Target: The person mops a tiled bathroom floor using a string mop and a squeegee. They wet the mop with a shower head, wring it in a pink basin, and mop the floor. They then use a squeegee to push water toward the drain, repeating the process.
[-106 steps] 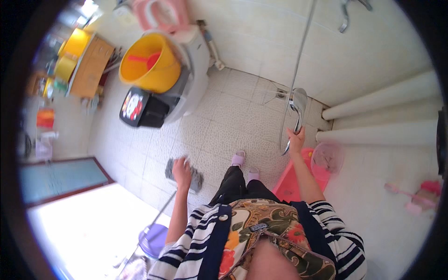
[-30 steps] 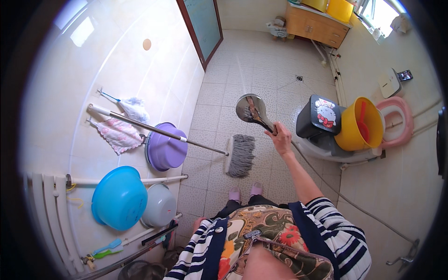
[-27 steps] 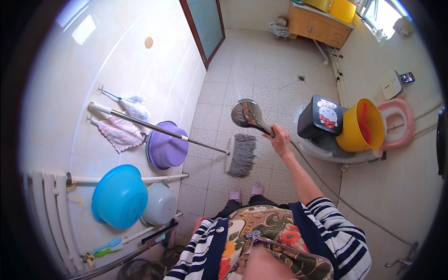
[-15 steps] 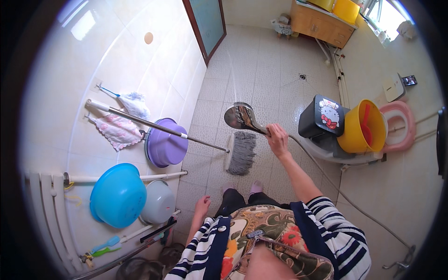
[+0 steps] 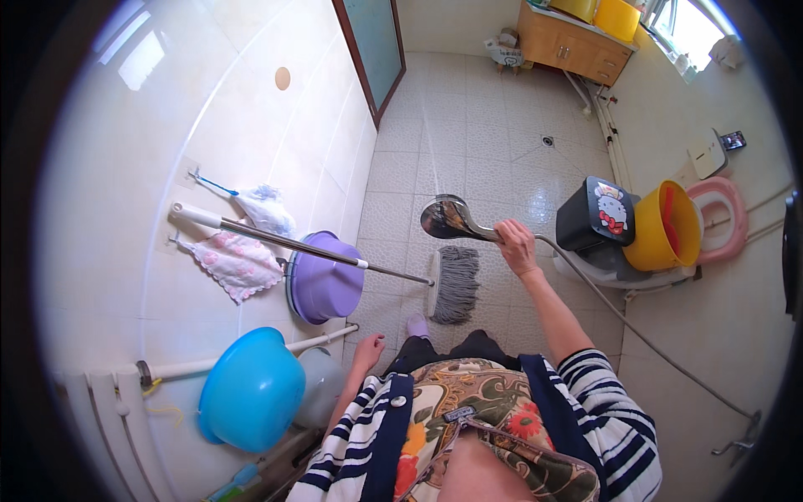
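My right hand (image 5: 516, 248) is closed round the handle of a chrome shower head (image 5: 447, 217), held out over the tiled floor. Its grey hose (image 5: 619, 311) runs from the hand to a wall fitting at the lower right. A thin pale streak extends forward from the head; whether it is water I cannot tell. Beneath the shower head lies a grey string mop (image 5: 457, 284), its metal pole slanting up to the left with nobody holding it. My left hand (image 5: 366, 351) hangs empty by my left side, fingers loosely curled, near the purple basin (image 5: 335, 280).
Blue basin (image 5: 255, 389) and cloths (image 5: 238, 263) hang along the left wall. On the right stand a black box (image 5: 595, 213), a yellow bucket (image 5: 661, 226) and a pink toilet seat (image 5: 726, 219). A floor drain (image 5: 548, 141) and wooden cabinet (image 5: 573, 46) are farther off.
The view has shifted, so the mop, basins and bucket sit farther right in it. My right hand still holds the shower head. One foot has gone out of sight beneath my clothing.
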Demonstrator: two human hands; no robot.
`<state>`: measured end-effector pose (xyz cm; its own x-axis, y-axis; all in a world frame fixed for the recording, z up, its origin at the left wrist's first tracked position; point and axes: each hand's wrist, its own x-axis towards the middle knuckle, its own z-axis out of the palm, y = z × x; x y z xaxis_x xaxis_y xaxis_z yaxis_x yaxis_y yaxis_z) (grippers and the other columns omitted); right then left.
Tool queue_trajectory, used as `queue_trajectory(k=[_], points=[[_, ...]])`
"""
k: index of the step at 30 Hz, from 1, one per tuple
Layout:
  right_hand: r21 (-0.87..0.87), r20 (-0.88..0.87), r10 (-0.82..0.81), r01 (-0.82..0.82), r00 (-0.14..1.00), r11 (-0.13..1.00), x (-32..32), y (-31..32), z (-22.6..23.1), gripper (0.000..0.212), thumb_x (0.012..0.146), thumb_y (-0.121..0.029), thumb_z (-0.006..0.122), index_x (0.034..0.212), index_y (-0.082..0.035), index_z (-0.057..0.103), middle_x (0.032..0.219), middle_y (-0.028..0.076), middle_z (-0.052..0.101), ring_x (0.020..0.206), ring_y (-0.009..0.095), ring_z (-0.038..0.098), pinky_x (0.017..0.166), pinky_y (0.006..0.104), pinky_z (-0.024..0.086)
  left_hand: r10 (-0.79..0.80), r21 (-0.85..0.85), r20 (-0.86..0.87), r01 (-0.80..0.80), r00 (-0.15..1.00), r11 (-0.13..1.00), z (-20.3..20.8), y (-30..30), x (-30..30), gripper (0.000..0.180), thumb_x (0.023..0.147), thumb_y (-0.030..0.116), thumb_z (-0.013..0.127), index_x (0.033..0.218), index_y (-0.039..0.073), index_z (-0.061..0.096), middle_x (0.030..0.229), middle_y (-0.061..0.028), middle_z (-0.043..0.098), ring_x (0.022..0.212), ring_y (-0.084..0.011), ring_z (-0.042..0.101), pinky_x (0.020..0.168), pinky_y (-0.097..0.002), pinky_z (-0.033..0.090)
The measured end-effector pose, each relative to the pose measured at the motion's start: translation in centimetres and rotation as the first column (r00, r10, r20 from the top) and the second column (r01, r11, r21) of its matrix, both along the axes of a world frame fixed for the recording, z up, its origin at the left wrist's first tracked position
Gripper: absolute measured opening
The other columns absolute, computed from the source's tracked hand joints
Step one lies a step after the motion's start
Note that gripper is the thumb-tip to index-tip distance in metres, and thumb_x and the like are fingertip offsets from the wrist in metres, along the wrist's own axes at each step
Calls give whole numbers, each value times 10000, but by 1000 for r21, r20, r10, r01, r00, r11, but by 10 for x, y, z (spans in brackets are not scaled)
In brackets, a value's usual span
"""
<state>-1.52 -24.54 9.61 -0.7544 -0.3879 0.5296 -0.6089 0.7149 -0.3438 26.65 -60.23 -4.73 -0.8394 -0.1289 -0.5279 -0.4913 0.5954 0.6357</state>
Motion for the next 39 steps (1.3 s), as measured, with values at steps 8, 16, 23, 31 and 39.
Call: queue_trajectory(k=[8,16,23,31,39], points=[[68,-63,-6,10,998,998,7,-31,7,101,749,-73,603,806,-106,526,716,39,531,717,222,555,633,358,448,-101,-30,-37,100,994,995,9,-30,-27,283,799,162,633,1060,53,637,855,-169,651,820,-309,634,733,-386,495],[92,-3,74,-73,997,993,4,-24,8,83,766,-79,595,823,-110,545,728,21,546,723,209,557,648,352,441,-76,-18,10,76,997,997,-16,-20,-27,268,789,184,660,1041,93,657,809,-121,663,750,-243,646,681,-343,509],[65,30,-25,23,999,998,3,-11,2,132,739,-59,608,842,-104,538,742,40,556,734,234,564,649,369,448,-124,-65,36,126,992,990,-29,-14,-32,303,771,196,668,1060,103,659,808,-127,672,760,-256,656,693,-357,516],[77,59,-184,179,981,981,16,11,1,200,704,-39,627,868,-102,533,749,60,545,751,260,566,662,383,447,-129,-50,134,137,983,989,-24,-4,-40,299,758,164,671,1045,81,656,830,-146,665,803,-291,651,723,-385,515],[87,64,-264,258,962,962,23,20,0,200,712,-23,594,878,-111,524,754,52,539,747,248,560,659,384,449,-205,-20,117,209,972,978,-26,-4,-48,299,755,164,667,1045,91,658,809,-144,663,780,-288,650,713,-386,515]])
